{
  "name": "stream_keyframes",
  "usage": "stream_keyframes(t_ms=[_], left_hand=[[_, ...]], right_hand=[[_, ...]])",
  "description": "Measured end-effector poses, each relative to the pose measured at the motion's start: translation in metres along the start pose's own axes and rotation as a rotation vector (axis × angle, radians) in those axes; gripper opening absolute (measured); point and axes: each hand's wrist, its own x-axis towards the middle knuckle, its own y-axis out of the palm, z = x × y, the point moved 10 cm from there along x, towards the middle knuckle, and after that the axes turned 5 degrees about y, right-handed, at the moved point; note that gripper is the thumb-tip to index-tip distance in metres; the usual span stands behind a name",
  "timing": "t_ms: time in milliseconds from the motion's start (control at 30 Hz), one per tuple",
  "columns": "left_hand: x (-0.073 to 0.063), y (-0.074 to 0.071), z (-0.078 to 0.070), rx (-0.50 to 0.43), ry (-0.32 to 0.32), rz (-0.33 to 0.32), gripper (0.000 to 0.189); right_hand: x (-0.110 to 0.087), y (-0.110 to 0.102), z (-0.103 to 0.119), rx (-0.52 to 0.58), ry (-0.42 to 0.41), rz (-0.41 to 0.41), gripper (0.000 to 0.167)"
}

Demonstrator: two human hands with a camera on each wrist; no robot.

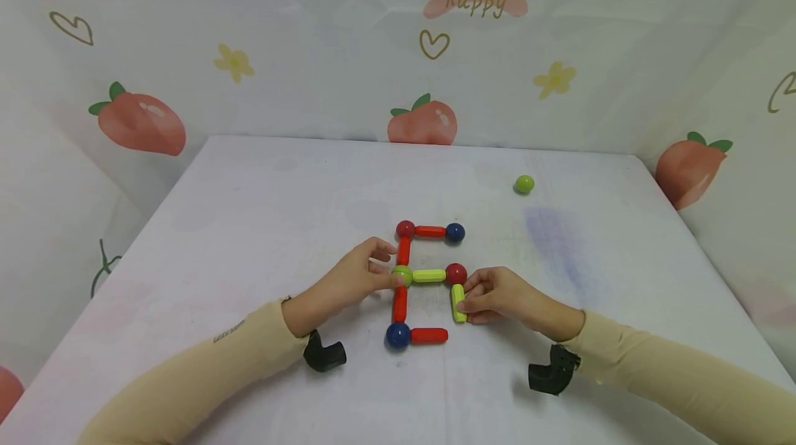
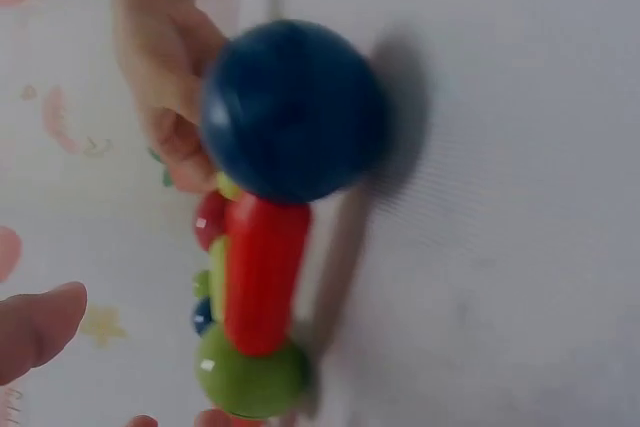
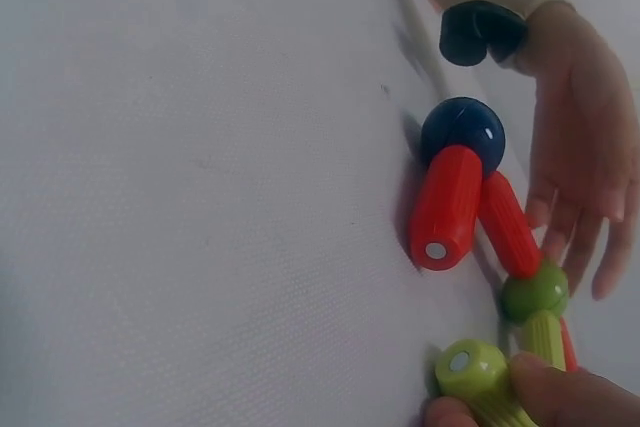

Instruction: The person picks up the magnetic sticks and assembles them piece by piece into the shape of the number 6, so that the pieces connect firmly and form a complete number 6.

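Magnetic rods and balls form an E-like figure on the table. My right hand (image 1: 497, 296) pinches a yellow-green rod (image 1: 458, 303) between thumb and fingers, its upper end against a red ball (image 1: 456, 273). The rod's free end shows a round metal tip in the right wrist view. My left hand (image 1: 357, 276) is at the green ball (image 1: 402, 275) on the figure's left side, fingers loosely spread. Another yellow-green rod (image 1: 429, 276) joins that green ball to the red ball. Below, a blue ball (image 1: 398, 336) carries a red rod (image 1: 429, 336) pointing right.
At the figure's top, a second red ball (image 1: 405, 229), a red rod (image 1: 430, 231) and another blue ball (image 1: 455, 233) stand in a row. A loose green ball (image 1: 524, 184) lies farther back on the right. Printed cloth hangs behind the white table (image 1: 280, 182).
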Motion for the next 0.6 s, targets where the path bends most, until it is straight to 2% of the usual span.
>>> stream_keyframes(t_ms=[167, 367, 467, 600], left_hand=[[-0.014, -0.001, -0.021, 0.082, 0.078, -0.016, 0.044], [-0.029, 0.019, -0.041, 0.206, 0.245, 0.064, 0.031], [-0.034, 0.034, -0.042, 0.294, 0.286, 0.119, 0.025], [-0.037, 0.051, -0.037, 0.376, 0.276, 0.183, 0.020]], right_hand=[[0.000, 0.001, 0.000, -0.004, -0.003, 0.000, 0.033], [0.000, 0.000, 0.000, -0.023, 0.001, -0.009, 0.034], [0.000, 0.000, 0.000, -0.035, 0.000, -0.010, 0.034], [0.000, 0.001, 0.000, -0.040, -0.005, -0.007, 0.034]])
